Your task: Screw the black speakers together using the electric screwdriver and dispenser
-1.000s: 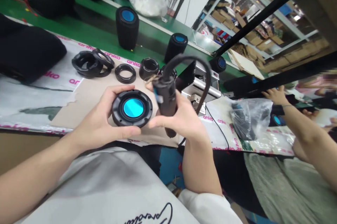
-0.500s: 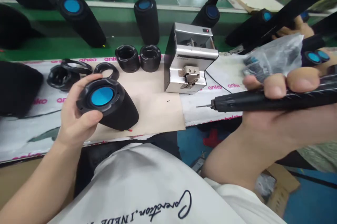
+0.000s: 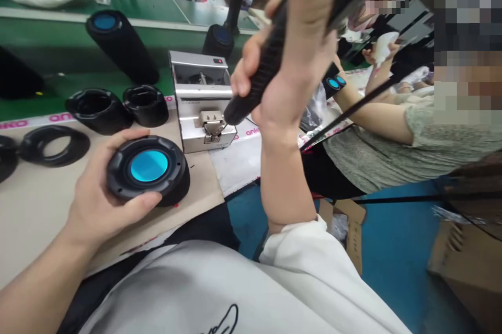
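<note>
My left hand (image 3: 105,195) is wrapped round a black cylindrical speaker (image 3: 172,167) with a shiny blue disc in its end, which faces up toward me. The speaker stands on the beige sheet on the bench. My right hand (image 3: 290,67) grips a black electric screwdriver (image 3: 262,65), raised and slanting down to the left. Its nose is at the front of a silver screw feeder (image 3: 204,99), by the small metal outlet. Whether the tip touches a screw is too small to tell. Black ring-shaped covers (image 3: 55,146) lie left of the speaker.
Two black end caps (image 3: 146,105) stand behind my left hand. More speakers (image 3: 121,46) lean along the green ledge at the back. To the right, a co-worker in a grey-green top (image 3: 376,151) sits by the bench. Cardboard boxes (image 3: 353,224) stand on the blue floor.
My right hand has swung the screwdriver up and left to the front of the screw feeder. My left hand still holds the speaker. The view has turned to the right.
</note>
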Tool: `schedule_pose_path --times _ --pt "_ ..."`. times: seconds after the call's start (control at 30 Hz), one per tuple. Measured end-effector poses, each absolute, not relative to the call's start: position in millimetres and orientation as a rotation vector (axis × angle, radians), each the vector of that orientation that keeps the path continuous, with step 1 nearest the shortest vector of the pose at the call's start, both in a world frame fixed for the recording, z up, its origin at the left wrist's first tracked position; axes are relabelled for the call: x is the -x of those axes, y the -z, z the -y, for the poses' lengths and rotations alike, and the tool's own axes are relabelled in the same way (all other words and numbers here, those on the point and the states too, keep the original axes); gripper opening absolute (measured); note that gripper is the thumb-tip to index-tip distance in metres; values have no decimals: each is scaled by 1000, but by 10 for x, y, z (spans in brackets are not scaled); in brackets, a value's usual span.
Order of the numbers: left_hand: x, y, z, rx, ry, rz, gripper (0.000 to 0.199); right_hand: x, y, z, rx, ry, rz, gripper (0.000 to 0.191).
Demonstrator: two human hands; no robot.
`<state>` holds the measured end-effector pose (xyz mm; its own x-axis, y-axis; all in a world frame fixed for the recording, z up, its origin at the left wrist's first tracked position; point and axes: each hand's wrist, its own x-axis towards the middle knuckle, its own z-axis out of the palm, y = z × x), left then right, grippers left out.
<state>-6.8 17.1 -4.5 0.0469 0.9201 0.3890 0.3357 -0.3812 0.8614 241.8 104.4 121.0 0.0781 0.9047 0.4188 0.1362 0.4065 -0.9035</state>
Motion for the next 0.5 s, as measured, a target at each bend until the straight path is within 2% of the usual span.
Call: schedule_pose_path --times 0.07,0.13,0.23,0.37,0.5 --pt "62 42 -173 -1762 -1334 -1270 90 -2358 -1065 -1149 803 -756 1409 34" --pt "65 38 -166 -1767 -1340 -1262 89 -2330 -971 -1211 819 -786 1469 37" --pt "60 42 -155 -1778 -1357 -1236 87 -2287 -909 -1248 997 -785 1528 53" --pt "53 69 -144 -1751 -1342 -1239 90 -2210 -891 -1287 934 -916 1492 72" --pt "56 88 -143 -1779 -1342 -1235 88 -2137 -824 -1296 824 -969 1350 69"
